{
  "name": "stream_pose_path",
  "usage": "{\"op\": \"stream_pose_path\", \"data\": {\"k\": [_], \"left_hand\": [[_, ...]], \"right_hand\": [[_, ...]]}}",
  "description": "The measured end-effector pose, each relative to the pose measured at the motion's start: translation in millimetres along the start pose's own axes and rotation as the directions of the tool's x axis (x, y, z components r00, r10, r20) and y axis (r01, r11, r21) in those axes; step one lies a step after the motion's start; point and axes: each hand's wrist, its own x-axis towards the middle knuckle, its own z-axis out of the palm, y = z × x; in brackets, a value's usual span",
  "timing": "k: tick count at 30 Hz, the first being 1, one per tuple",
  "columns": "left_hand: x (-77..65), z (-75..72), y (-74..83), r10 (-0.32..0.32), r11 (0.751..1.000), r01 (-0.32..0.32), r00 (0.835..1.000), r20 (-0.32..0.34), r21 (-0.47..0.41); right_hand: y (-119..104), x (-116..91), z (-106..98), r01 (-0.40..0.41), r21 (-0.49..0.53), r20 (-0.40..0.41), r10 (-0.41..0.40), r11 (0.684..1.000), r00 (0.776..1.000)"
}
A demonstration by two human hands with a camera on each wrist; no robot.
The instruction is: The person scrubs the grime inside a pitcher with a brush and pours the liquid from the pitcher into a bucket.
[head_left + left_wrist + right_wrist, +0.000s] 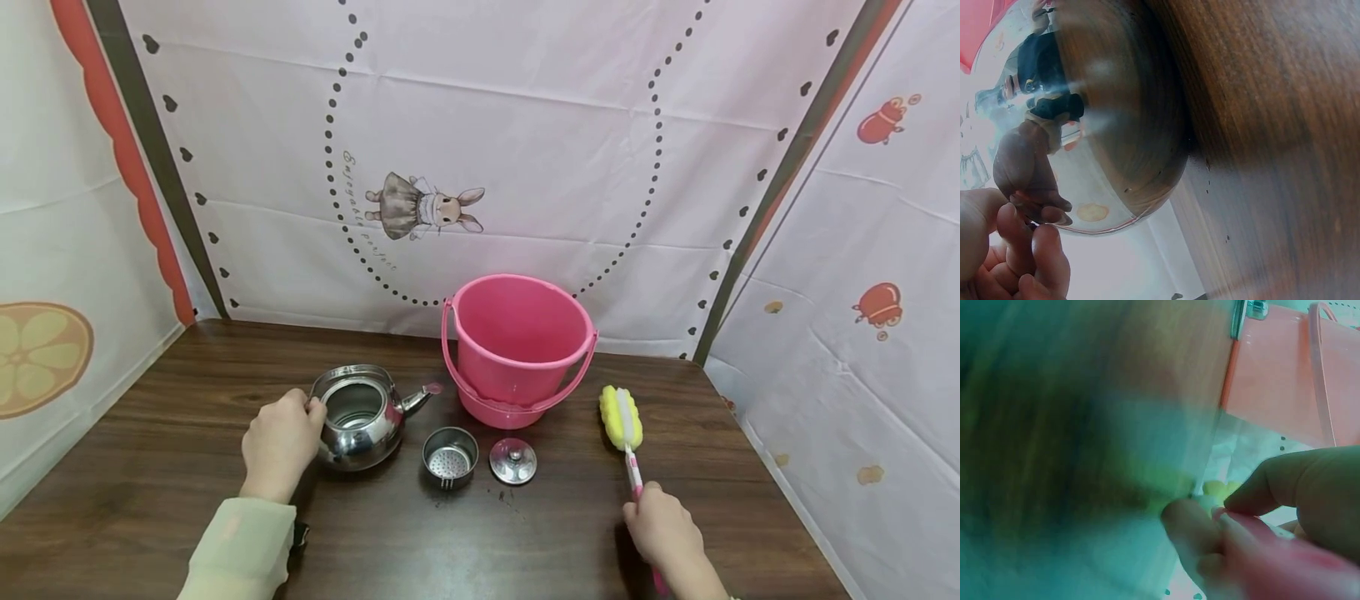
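A shiny metal kettle (358, 446) without its lid on stands on the brown table, its spout pointing right. My left hand (283, 440) pinches the kettle at its left side. In the left wrist view, curled fingertips (1047, 250) meet the edge of the polished body (1129, 112). On the right, a sponge brush (621, 419) with a yellow and white head points away from me. My right hand (666, 527) grips its pink handle (1272, 550), thumb and fingers wrapped round it. Between the hands lie a small metal strainer (450, 460) and a round metal lid (513, 462).
A pink bucket (517, 383) stands behind the strainer and lid, its handle hanging down in front. The table (480, 550) ends at printed cloth walls (525, 167) at the back and sides. Small dark specks lie below the lid.
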Motion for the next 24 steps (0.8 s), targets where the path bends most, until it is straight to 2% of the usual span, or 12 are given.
{"op": "stream_pose_path", "data": {"k": [5, 9, 15, 24], "left_hand": [[-4.2, 1.0, -0.9, -0.009, 1.000, 0.009, 1.000, 0.017, 0.000], [-7.8, 1.9, -2.4, -0.020, 1.000, 0.020, 0.999, 0.027, 0.001], [-8.8, 2.0, -3.3, -0.018, 1.000, 0.018, 1.000, 0.014, 0.001], [-2.7, 0.9, -1.4, 0.018, 1.000, -0.018, 0.999, -0.030, -0.004]], "right_hand": [[5, -3, -1, -0.028, 0.064, 0.016, 0.027, 0.998, 1.000], [9, -3, -3, -0.022, 0.070, 0.006, 0.021, 0.997, 1.000], [8, -1, -10, 0.036, 0.069, -0.064, -0.032, 0.997, 0.997], [3, -2, -13, 0.111, 0.117, -0.172, -0.090, 0.987, 0.981]]}}
